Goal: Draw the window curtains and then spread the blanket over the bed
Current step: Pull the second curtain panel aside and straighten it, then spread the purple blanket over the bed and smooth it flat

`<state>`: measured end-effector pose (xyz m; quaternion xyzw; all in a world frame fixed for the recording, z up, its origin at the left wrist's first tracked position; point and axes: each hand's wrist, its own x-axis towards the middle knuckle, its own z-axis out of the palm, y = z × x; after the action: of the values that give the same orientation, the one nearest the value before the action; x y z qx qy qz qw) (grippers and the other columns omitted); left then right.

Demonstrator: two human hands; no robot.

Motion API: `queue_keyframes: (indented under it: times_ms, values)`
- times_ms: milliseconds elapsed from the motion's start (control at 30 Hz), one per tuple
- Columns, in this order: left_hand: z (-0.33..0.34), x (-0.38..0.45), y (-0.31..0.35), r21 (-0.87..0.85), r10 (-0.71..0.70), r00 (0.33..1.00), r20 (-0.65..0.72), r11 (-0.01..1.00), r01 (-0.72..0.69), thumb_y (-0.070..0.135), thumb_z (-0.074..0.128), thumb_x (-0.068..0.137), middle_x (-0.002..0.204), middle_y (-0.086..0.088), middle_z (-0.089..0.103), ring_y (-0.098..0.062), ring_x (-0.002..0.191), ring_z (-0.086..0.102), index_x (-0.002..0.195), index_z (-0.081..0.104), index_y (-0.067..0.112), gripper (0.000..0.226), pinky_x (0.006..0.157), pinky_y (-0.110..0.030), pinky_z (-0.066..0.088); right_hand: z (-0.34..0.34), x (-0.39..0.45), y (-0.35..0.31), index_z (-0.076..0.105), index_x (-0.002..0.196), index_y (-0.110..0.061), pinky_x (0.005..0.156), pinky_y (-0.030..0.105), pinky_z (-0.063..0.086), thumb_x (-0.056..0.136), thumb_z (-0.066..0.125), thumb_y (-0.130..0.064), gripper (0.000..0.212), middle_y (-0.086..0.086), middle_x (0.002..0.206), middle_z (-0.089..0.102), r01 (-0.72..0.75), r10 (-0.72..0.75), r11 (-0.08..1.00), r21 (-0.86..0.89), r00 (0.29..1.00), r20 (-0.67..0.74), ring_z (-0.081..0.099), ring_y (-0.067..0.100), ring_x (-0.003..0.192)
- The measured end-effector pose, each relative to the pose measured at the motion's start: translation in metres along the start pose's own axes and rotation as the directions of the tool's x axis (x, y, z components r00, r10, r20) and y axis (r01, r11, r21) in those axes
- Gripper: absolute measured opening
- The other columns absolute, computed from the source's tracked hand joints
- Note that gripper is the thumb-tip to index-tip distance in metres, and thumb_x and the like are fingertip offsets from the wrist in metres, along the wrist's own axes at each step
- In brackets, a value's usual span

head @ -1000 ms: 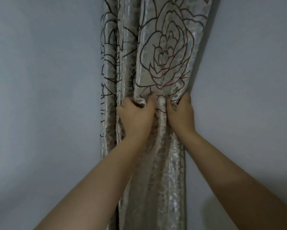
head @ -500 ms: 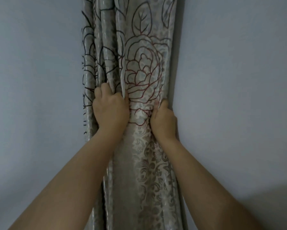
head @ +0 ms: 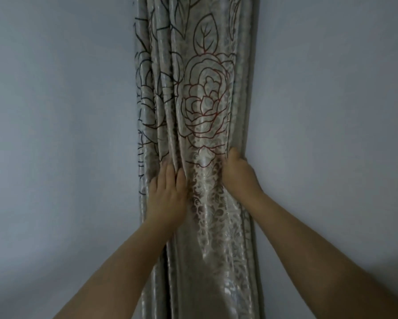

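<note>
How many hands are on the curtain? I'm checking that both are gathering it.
2. The left hand lies on the folds near the curtain left edge; the right hand grips its right edge beside the wall.

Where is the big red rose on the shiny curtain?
In the head view, the red-outlined rose sits on the bunched, shiny beige curtain at upper centre, just above the right hand and up-right of the left hand.

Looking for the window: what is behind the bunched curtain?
Only grey wall shows on either side of the curtain. Its folds, with the left hand and right hand on them, hide whatever lies behind.
</note>
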<state>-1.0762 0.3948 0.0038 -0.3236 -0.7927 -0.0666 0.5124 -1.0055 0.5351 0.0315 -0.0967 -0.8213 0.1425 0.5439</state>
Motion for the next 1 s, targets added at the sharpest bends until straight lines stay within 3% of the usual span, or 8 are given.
queue_keyframes:
  times_ms: [67,200,267,400,500,600,800,1000]
  values:
    - [-0.003,-0.004,0.005,-0.050,-0.005,0.995,0.100,0.999,0.010,0.024,0.050,0.087,0.140,-0.033,0.037,-0.045,0.131,0.037,0.135,0.039,-0.004,0.057,0.099,-0.050,0.040,-0.001,-0.010,0.002,0.040,0.110,0.001,0.066,0.041,0.050,0.098,0.031,-0.020,0.026,0.027,0.092,0.062,0.023,-0.022,1.000,-0.019,1.000,0.018,0.061,0.036,0.078]
    - [-0.027,-0.011,0.002,-0.031,0.073,0.991,0.109,0.997,-0.070,0.024,0.071,0.073,0.120,-0.031,0.057,-0.043,0.112,0.057,0.119,0.056,-0.005,0.057,0.079,-0.048,0.053,-0.011,-0.016,-0.005,0.043,0.105,0.004,0.063,0.040,0.047,0.095,0.036,-0.017,0.024,0.027,0.090,0.061,-0.049,0.050,0.998,0.036,0.998,-0.049,0.060,0.039,0.079]
    - [-0.041,-0.021,-0.002,-0.054,0.099,0.986,0.131,0.994,-0.093,0.031,0.051,0.088,0.134,-0.023,0.044,-0.034,0.126,0.042,0.132,0.042,0.003,0.053,0.093,-0.044,0.042,-0.020,-0.023,-0.022,0.048,0.100,0.011,0.064,0.041,0.050,0.086,0.046,-0.004,0.021,0.031,0.092,0.060,-0.018,0.011,0.999,-0.027,0.970,-0.243,0.059,0.042,0.081]
    - [-0.069,-0.040,-0.005,-0.133,0.086,0.992,0.088,0.988,-0.074,0.030,0.048,0.088,0.128,-0.015,0.044,-0.029,0.119,0.041,0.122,0.046,0.006,0.041,0.087,-0.040,0.040,-0.031,-0.032,-0.060,0.046,0.117,0.012,0.090,0.055,0.046,0.079,0.052,-0.003,0.041,0.035,0.118,0.057,0.139,-0.248,0.964,-0.228,0.782,-0.572,0.057,0.049,0.106]
    - [-0.105,-0.060,-0.021,-0.362,0.058,0.986,0.153,0.932,0.001,0.021,0.057,0.082,0.112,-0.020,0.052,-0.031,0.105,0.049,0.104,0.055,-0.001,0.031,0.079,-0.031,0.039,-0.031,-0.043,-0.086,0.052,0.117,0.004,0.089,0.070,0.041,0.084,0.042,0.004,0.035,0.033,0.120,0.057,0.350,-0.464,0.885,-0.307,0.705,-0.536,0.051,0.053,0.113]
    - [-0.150,-0.102,-0.055,-0.442,-0.090,0.962,0.259,0.874,0.201,0.017,0.060,0.085,0.117,-0.015,0.058,-0.022,0.103,0.055,0.116,0.057,0.005,0.034,0.071,-0.013,0.031,-0.031,-0.069,-0.120,0.066,0.093,0.007,0.084,0.076,0.038,0.073,0.052,0.010,0.025,0.028,0.107,0.067,0.398,-0.491,0.867,-0.299,0.786,-0.376,0.058,0.049,0.108]
    - [-0.256,-0.214,-0.144,0.190,-0.516,0.708,0.482,0.850,0.491,0.025,0.049,0.091,0.122,-0.012,0.054,-0.028,0.113,0.052,0.119,0.055,0.012,0.032,0.093,-0.032,0.040,-0.045,-0.136,-0.224,0.057,0.075,0.006,0.098,0.064,0.035,0.063,0.044,0.003,0.018,0.027,0.089,0.064,0.500,-0.499,0.864,-0.052,0.841,-0.207,0.061,0.041,0.084]
    - [-0.435,-0.339,-0.198,0.724,-0.784,0.514,0.349,0.573,0.383,0.023,0.047,0.087,0.124,-0.015,0.053,-0.034,0.116,0.051,0.116,0.056,0.012,0.033,0.091,-0.041,0.044,-0.065,-0.233,-0.387,0.058,0.100,0.009,0.113,0.059,0.004,0.073,0.045,0.000,0.031,0.026,0.113,0.054,0.609,-0.648,0.750,0.258,0.755,0.099,0.040,0.037,0.121]
